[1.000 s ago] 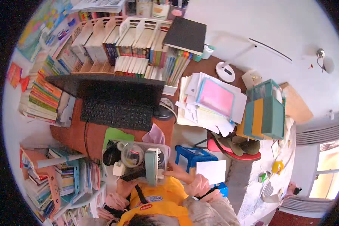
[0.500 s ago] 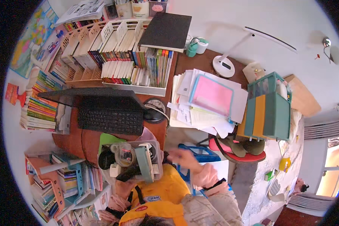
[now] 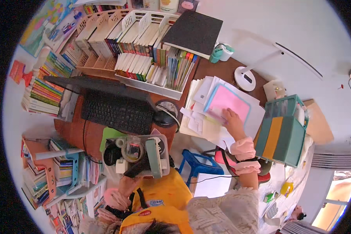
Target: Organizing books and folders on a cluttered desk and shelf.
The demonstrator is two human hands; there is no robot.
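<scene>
A clear plastic box (image 3: 165,168) sits at the desk's near edge, in front of my body. Inside it are a roll of tape (image 3: 132,153), a black strap-like item (image 3: 137,168), a teal case (image 3: 153,158) and a white block (image 3: 121,167). My left hand (image 3: 128,185) grips the box's near side; its fingertips are partly hidden. Out to the right, my right hand (image 3: 233,121) lies on a pink zip pouch with a light-blue border (image 3: 234,102), fingers stretched over its lower part. That pouch rests on a pile of papers (image 3: 199,125).
Left of the papers are a black laptop (image 3: 117,111) and a dark round object with a cable (image 3: 165,117). Book racks (image 3: 152,86) line the back. A desk lamp (image 3: 245,79) and a teal drawer unit (image 3: 280,136) stand at right. A blue stool (image 3: 202,165) is below.
My right hand has moved from beside the plastic box up and right onto the pink pouch. My left hand stays at the box. The whole view has shifted and turned slightly.
</scene>
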